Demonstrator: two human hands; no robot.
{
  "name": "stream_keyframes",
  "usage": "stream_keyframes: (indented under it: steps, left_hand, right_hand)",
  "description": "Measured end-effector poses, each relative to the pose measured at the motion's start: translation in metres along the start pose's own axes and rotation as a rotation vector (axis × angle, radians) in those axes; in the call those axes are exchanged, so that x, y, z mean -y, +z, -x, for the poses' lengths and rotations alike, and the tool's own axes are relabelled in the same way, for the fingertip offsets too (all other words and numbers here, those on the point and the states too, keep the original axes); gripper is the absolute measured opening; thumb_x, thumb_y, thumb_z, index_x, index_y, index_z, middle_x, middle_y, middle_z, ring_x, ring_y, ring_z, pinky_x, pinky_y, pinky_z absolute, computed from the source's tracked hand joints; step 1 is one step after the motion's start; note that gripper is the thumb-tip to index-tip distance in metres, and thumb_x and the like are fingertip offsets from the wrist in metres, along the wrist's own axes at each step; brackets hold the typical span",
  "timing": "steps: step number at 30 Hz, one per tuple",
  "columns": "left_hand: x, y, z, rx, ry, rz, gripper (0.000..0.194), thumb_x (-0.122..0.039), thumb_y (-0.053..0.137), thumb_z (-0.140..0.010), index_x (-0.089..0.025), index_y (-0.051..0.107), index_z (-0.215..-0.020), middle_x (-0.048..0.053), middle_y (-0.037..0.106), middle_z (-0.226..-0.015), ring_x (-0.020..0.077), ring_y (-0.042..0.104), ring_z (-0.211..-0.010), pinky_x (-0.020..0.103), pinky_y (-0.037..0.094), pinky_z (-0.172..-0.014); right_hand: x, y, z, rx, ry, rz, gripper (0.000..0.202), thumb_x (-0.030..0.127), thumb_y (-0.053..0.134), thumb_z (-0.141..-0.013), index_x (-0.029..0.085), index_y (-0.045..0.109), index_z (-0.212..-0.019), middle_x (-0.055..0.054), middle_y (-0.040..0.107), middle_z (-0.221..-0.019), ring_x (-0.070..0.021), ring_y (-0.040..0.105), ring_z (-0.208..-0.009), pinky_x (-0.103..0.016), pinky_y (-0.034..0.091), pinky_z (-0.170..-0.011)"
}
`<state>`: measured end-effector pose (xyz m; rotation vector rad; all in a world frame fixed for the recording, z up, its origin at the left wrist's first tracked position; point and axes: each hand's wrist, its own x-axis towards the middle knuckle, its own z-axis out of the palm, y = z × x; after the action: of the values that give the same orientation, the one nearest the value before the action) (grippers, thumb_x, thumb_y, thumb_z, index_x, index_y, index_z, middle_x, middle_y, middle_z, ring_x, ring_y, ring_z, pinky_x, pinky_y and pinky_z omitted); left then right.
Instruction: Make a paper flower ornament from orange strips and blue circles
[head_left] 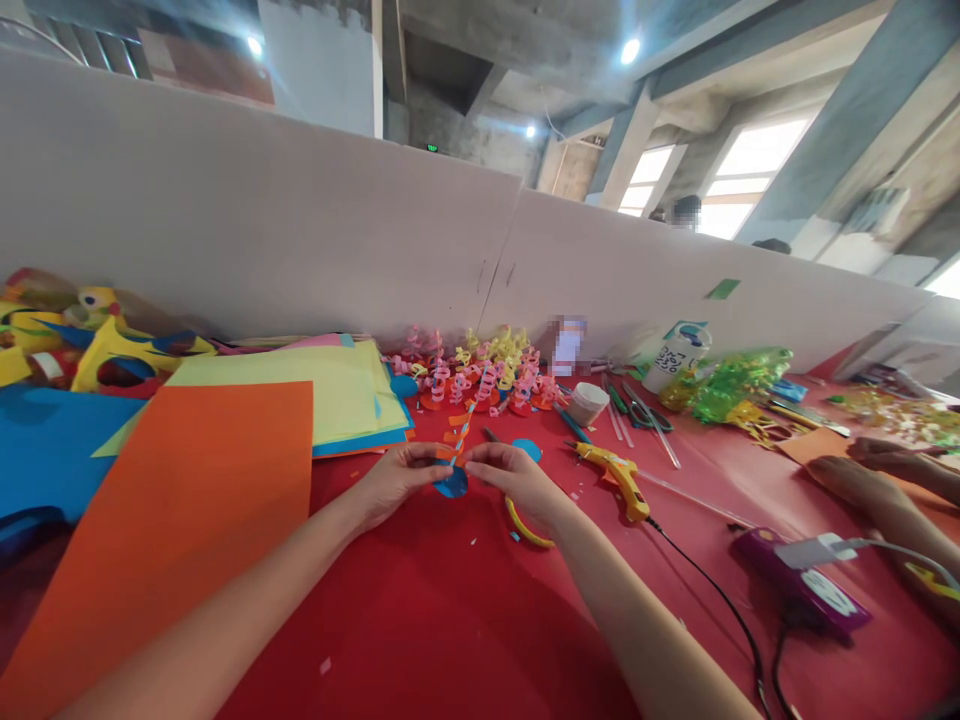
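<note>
Between my two hands stands a thin pale stick (463, 432) with an orange paper strip curling round it, rising from a blue paper disc (451, 485). My left hand (405, 478) pinches near the stick's lower end with thumb and forefinger. On the other side, my right hand (517, 478) is closed in a pinch at the orange strip. The fingertips hide the exact grip points. A yellow curved handle (529, 528) lies partly hidden under my right hand. Just behind that hand is another blue disc (527, 449).
Orange foam sheets (225, 500) and pale yellow sheets (349, 390) lie left. Pink and yellow curled pieces (487, 375) stand behind. To the right are a yellow glue gun (619, 475), a white tub (587, 403), a purple power strip (802, 585) and another person's hands (855, 480).
</note>
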<state>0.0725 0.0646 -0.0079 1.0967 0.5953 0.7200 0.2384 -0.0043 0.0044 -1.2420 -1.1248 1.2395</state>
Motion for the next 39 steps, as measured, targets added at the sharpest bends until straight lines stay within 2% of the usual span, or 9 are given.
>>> stream_keyframes:
  steps: [11, 21, 24, 26, 29, 32, 34, 35, 39]
  left_hand:
    - [-0.001, -0.001, 0.001, -0.027, -0.050, 0.057, 0.024, -0.017, 0.081, -0.050, -0.017, 0.074, -0.072, 0.001, 0.072, -0.072, 0.0125, 0.062, -0.065, 0.021, 0.045, -0.064]
    - [-0.001, -0.005, -0.001, -0.046, -0.040, 0.084, 0.021, -0.017, 0.080, -0.053, -0.015, 0.073, -0.073, 0.003, 0.073, -0.076, 0.0138, 0.063, -0.070, 0.024, 0.046, -0.072]
    - [-0.002, -0.005, -0.002, -0.068, -0.063, 0.111, 0.022, -0.016, 0.080, -0.053, -0.015, 0.072, -0.074, 0.001, 0.073, -0.074, 0.0126, 0.063, -0.068, 0.023, 0.046, -0.070]
    - [-0.002, -0.004, -0.003, -0.101, -0.074, 0.139, 0.024, -0.014, 0.080, -0.052, -0.015, 0.072, -0.074, 0.000, 0.072, -0.070, 0.0117, 0.063, -0.067, 0.022, 0.047, -0.069]
    - [-0.002, -0.005, -0.004, -0.162, -0.077, 0.189, 0.022, -0.011, 0.081, -0.051, -0.014, 0.072, -0.071, 0.000, 0.071, -0.066, 0.0105, 0.063, -0.065, 0.020, 0.047, -0.067]
    - [-0.002, -0.005, -0.005, -0.193, -0.056, 0.219, 0.020, -0.008, 0.080, -0.050, -0.015, 0.070, -0.066, -0.002, 0.071, -0.065, 0.0091, 0.063, -0.065, 0.019, 0.046, -0.067]
    - [-0.002, -0.006, -0.005, -0.197, -0.033, 0.232, 0.020, -0.009, 0.081, -0.051, -0.015, 0.069, -0.066, -0.003, 0.071, -0.065, 0.0085, 0.063, -0.065, 0.019, 0.047, -0.069]
    - [-0.002, -0.006, -0.005, -0.198, -0.023, 0.236, 0.020, -0.009, 0.081, -0.051, -0.015, 0.069, -0.066, -0.003, 0.071, -0.065, 0.0085, 0.063, -0.065, 0.019, 0.047, -0.070]
    - [-0.003, -0.005, -0.005, -0.188, -0.006, 0.231, 0.022, -0.013, 0.081, -0.051, -0.014, 0.070, -0.069, -0.001, 0.071, -0.067, 0.0102, 0.063, -0.066, 0.020, 0.047, -0.070]
  right_hand:
    - [-0.004, -0.004, -0.005, -0.024, -0.155, 0.187, 0.024, 0.038, 0.065, -0.066, 0.016, 0.062, -0.074, 0.000, 0.061, -0.071, -0.0125, 0.054, -0.068, -0.026, 0.040, -0.067]
    - [-0.008, 0.000, -0.006, -0.022, -0.191, 0.286, 0.026, 0.041, 0.061, -0.068, 0.016, 0.061, -0.076, -0.001, 0.061, -0.072, -0.0134, 0.054, -0.067, -0.025, 0.040, -0.062]
    - [0.000, -0.006, -0.007, -0.072, -0.205, 0.392, 0.031, 0.045, 0.057, -0.071, 0.015, 0.060, -0.077, -0.002, 0.061, -0.071, -0.0143, 0.054, -0.065, -0.025, 0.040, -0.060]
    - [0.012, -0.023, -0.004, -0.192, -0.208, 0.512, 0.036, 0.050, 0.051, -0.073, 0.015, 0.059, -0.078, -0.003, 0.061, -0.069, -0.0149, 0.054, -0.063, -0.025, 0.039, -0.057]
    - [0.031, -0.072, 0.009, -0.496, -0.158, 0.827, 0.039, 0.052, 0.044, -0.077, 0.016, 0.058, -0.077, -0.005, 0.062, -0.068, -0.0167, 0.055, -0.062, -0.026, 0.038, -0.055]
    - [0.034, -0.129, 0.031, -0.725, 0.182, 1.243, 0.032, 0.047, 0.050, -0.075, 0.018, 0.060, -0.066, -0.009, 0.065, -0.069, -0.0219, 0.059, -0.067, -0.028, 0.038, -0.055]
    - [0.025, -0.158, 0.045, -0.687, 0.425, 1.348, 0.038, 0.048, 0.051, -0.074, 0.018, 0.057, -0.051, -0.014, 0.064, -0.064, -0.0258, 0.060, -0.066, -0.031, 0.037, -0.054]
    - [0.019, -0.167, 0.050, -0.655, 0.477, 1.343, 0.040, 0.049, 0.052, -0.073, 0.019, 0.054, -0.046, -0.015, 0.063, -0.061, -0.0267, 0.060, -0.066, -0.032, 0.037, -0.053]
    - [-0.006, -0.178, 0.052, -0.600, 0.474, 1.256, 0.040, 0.048, 0.061, -0.066, 0.021, 0.048, -0.038, -0.008, 0.058, -0.048, -0.0228, 0.058, -0.056, -0.030, 0.038, -0.053]
